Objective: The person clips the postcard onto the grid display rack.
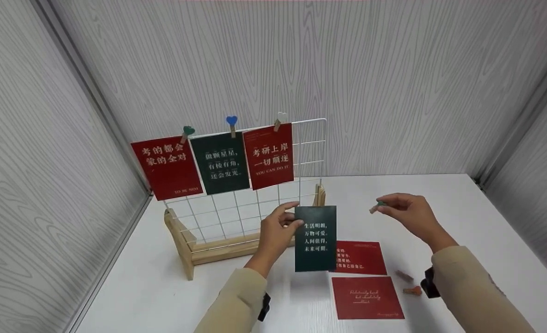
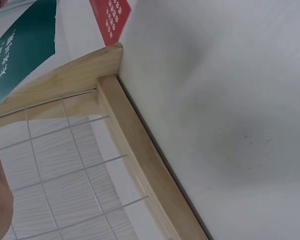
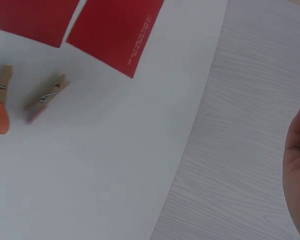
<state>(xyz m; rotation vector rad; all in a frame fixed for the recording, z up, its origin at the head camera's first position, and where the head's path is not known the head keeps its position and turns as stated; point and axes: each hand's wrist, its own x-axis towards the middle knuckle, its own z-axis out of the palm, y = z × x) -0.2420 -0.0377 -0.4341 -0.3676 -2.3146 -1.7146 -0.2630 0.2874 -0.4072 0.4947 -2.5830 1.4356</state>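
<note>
My left hand (image 1: 276, 230) pinches a dark green card (image 1: 315, 249) with white writing by its left edge, in front of the lower right of a white wire grid rack (image 1: 236, 206). The left wrist view shows the same green card (image 2: 37, 37) at top left. Between thumb and fingertips of my right hand (image 1: 410, 213) is a small wooden clothespin (image 1: 374, 209) with a green top, held above the table right of the card. In the right wrist view only part of the right hand (image 3: 297, 172) shows, and its clothespin is out of sight.
Along the rack's top hang a red card (image 1: 171, 178), a green card (image 1: 221, 185) and another red card (image 1: 273, 178), each under a clothespin. Two red cards (image 1: 368, 298) lie on the table, near an orange-topped clothespin (image 1: 411, 291) and a pinkish one (image 1: 404, 276). The rack has wooden feet (image 1: 179, 245).
</note>
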